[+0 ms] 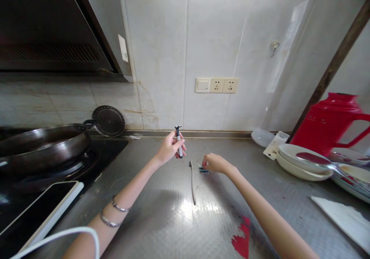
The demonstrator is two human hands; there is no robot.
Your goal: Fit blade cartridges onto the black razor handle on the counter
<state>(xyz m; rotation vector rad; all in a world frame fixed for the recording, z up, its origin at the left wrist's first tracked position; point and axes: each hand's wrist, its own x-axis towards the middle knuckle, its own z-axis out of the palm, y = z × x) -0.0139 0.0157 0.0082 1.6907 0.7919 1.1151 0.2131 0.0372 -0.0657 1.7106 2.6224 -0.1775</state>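
Observation:
Above the middle of the counter, my left hand (170, 147) is closed around a grey and black razor handle (179, 145), held upright with its narrow metal-looking top pointing up. To the right, my right hand (215, 163) is low at the counter, fingers pinched at a small dark teal piece (203, 170) that looks like a razor cartridge; the fingertips are partly hidden. Between the hands, a thin grey toothbrush (192, 184) lies lengthwise on the metal counter (162, 224).
On the left, a large pan (43, 147) sits on the stove beside a phone-like device (43, 212) and a white cable (72, 230). A red thermos (326, 124), stacked dishes (300, 166) and white paper (343, 216) stand right. A red scrap (242, 239) lies in front.

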